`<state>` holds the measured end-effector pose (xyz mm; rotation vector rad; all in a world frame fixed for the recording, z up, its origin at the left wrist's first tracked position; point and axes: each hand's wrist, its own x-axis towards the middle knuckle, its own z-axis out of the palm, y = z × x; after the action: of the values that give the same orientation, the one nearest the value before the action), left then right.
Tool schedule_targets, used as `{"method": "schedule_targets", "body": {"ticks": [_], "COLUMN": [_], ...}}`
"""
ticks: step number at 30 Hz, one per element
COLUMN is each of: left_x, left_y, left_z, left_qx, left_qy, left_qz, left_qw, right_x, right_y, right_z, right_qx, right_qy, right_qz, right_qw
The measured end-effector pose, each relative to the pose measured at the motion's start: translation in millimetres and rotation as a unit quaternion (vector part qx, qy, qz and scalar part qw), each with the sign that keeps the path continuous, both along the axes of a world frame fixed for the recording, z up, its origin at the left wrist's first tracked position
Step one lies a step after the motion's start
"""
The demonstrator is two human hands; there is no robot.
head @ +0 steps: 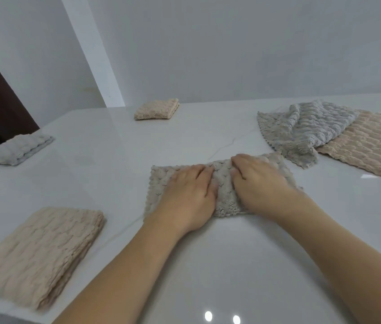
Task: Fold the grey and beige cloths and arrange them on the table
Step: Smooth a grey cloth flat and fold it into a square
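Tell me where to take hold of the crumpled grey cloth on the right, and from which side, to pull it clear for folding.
Take the crumpled grey cloth by its near scalloped corner, coming from the front with the right hand. That corner lies flat on the bare table, clear of the unfolded beige cloth. Its far right end overlaps the beige one, so a grip there would likely drag both.

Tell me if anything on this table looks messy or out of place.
Only the grey cloth at far right: it lies crumpled, draped over the flat beige cloth, both unfolded. The other cloths sit neatly folded.
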<state>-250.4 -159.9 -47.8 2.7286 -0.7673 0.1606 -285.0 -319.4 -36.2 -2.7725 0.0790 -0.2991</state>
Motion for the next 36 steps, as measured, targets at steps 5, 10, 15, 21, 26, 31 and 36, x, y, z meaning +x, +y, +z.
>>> {"method": "schedule_targets", "body": {"ticks": [5,10,15,21,26,31,36], "left_x": [3,7,14,-4,5,11,8], "left_y": [0,34,42,-4,24,55,15], "left_z": [-5,-4,13,3,-2,6,21], "left_qx": [0.108,0.123,0.148,0.096,0.105,0.142,0.094], "left_qy": [0.037,0.067,0.071,0.032,0.071,0.108,0.032], "left_qz": [0.019,0.074,0.161,0.052,0.074,0.132,0.099], "left_qw": [0.993,0.987,0.973,0.994,0.989,0.975,0.990], "right_x": [-6,-17,-8,0,-8,-20,-7], "right_y": [-5,-39,-30,16,-10,-37,-2], "right_z": [-14,-11,8,-9,-13,-6,4], "right_qx": [-0.106,-0.109,-0.158,-0.083,-0.101,-0.109,-0.098], "right_qy": [0.082,0.122,0.087,0.077,0.094,0.139,0.080], "right_qz": [0.009,-0.023,-0.054,0.023,0.013,-0.032,-0.029], "right_qw": [0.991,0.986,0.982,0.993,0.990,0.984,0.992]}}
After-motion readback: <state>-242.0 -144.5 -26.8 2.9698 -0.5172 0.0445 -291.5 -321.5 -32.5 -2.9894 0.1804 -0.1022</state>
